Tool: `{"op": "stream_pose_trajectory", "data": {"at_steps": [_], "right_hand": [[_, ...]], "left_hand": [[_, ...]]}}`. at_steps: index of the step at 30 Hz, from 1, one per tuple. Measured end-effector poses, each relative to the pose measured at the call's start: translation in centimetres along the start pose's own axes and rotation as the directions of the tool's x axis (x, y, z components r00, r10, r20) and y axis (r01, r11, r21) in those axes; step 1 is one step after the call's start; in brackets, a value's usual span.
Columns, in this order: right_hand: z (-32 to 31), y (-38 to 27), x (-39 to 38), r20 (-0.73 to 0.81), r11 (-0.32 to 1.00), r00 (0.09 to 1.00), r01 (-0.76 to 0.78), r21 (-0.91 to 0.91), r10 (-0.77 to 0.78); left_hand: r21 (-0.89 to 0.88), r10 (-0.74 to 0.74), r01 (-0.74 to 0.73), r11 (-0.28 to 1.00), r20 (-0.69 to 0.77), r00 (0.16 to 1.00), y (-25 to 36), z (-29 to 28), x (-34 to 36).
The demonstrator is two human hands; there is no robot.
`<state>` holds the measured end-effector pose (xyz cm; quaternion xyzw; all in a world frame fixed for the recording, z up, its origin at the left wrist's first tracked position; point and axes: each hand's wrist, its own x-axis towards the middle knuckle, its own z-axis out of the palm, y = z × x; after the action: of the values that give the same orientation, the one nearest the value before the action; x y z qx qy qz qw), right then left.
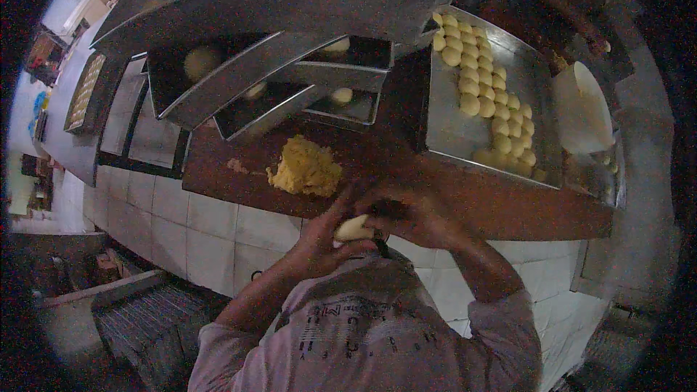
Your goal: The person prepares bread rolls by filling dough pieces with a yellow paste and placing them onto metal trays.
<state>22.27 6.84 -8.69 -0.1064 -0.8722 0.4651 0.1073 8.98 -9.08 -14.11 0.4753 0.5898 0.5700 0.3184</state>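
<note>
In front of my chest, my left hand (325,238) cups a pale piece of dough (353,229), its thumb along the near side. My right hand (410,210) curls in from the other side, its fingertips at the dough's right end; shadow hides part of those fingers. Just beyond my hands, a crumbly yellow mound of filling (306,167) lies on the brown worktop (450,199). To the right, a metal tray (444,131) bears several rows of round, pale dough balls (485,76).
Deep metal pans (268,11), stacked askew at the far left, hold a few dough pieces. A white tub (583,109) stands right of the tray. Another person's arm (559,3) reaches in at the far right. At far left is another tray (86,93).
</note>
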Motion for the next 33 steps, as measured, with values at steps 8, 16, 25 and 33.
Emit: {"op": "stream_pose_trajectory", "data": {"at_steps": [8,16,25,33], "right_hand": [[6.7,9.5,3.3,-0.016,0.807,0.952,0.251,-0.535,-0.307],[8.3,12.3,2.5,0.028,0.694,0.945,0.259,-0.671,-0.325],[3.6,6.3,1.8,-0.165,0.685,0.839,-0.291,0.668,0.518],[2.0,4.6,-0.4,-0.535,0.968,0.841,-0.195,-0.156,0.083]], "left_hand": [[-0.470,-0.696,0.519,0.714,-0.393,0.601,-7.0,-7.8,-4.4],[-0.241,-0.459,0.397,0.886,-0.324,0.827,-2.7,-6.4,-1.7],[-0.479,-0.463,0.281,0.831,-0.317,0.828,0.8,-1.3,5.6],[-0.485,-0.385,0.323,0.812,-0.030,0.922,-5.1,3.6,6.4]]}}
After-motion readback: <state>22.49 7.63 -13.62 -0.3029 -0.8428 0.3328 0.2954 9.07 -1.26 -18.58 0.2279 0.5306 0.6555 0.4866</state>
